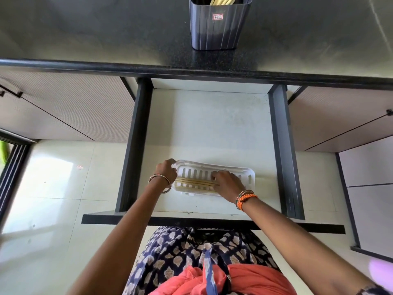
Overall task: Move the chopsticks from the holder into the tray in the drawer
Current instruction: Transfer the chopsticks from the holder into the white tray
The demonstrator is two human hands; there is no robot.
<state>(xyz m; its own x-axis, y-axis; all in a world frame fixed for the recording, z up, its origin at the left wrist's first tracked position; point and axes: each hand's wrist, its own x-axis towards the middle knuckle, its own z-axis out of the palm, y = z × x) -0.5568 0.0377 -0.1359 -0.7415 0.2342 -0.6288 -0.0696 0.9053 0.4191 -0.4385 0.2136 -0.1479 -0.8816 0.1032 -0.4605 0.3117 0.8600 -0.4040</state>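
Note:
A white slotted tray lies near the front of the open drawer. Several pale wooden chopsticks lie lengthwise in the tray's front half. My left hand grips the tray's left end. My right hand rests inside the tray, fingers curled down on the right ends of the chopsticks. On the dark countertop above stands a dark grey holder with more pale chopsticks sticking up at the frame's top edge.
The drawer has dark side rails and a dark front panel close to my body. Closed cabinet fronts flank it on both sides. Pale floor tiles lie below on the left.

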